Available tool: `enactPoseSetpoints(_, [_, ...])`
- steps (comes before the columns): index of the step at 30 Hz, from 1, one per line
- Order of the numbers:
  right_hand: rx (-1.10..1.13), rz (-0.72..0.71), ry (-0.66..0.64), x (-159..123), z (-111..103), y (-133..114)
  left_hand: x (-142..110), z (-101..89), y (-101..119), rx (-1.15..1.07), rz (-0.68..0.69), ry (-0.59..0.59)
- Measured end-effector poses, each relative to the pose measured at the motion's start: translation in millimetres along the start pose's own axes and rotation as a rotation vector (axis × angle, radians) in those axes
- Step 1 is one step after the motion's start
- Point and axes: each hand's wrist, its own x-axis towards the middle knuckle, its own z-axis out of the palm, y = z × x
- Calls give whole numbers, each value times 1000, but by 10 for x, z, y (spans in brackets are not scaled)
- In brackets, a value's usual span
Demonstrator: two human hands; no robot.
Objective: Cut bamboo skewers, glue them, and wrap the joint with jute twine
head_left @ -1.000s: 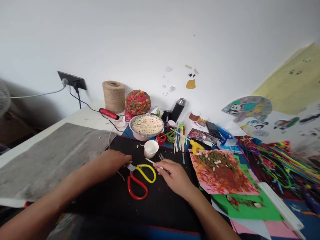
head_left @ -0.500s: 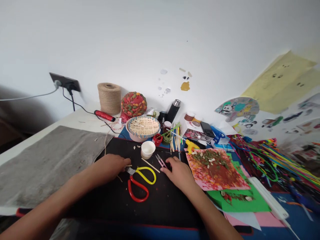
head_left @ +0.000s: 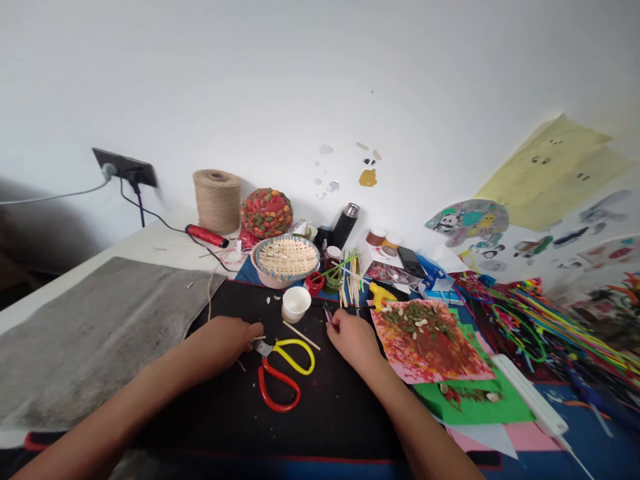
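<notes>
My left hand rests closed on the black mat, left of the large scissors. A short pale stick end shows at its fingertips. The scissors lie with one yellow and one red handle loop toward me, their blade tips hidden near my left fingers. My right hand pinches small pinkish thread snips, whose points face away from me. Between the hands lie a white paper cup, standing upright, and a loose thin stick.
Behind the cup stand a woven basket, small paint jars and a black flask. A twine spool is at back left, above a grey cloth. Decorated paper and a power strip lie right.
My right hand has closed from spread fingers onto the thread snips, which have turned and shifted slightly away from me. My left hand stays almost in place by the scissors.
</notes>
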Motion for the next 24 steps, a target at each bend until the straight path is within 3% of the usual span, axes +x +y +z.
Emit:
enactPoseSetpoints(10, [104, -8, 68, 230, 111, -69, -5, -47, 43, 37, -1, -25])
enactPoseSetpoints(19, [373, -155, 0, -174, 145, -74, 71, -48, 18, 1, 25, -17])
enactPoseSetpoints(24, [314, -181, -66, -241, 131, -48, 185, -68, 8, 8, 45, -2])
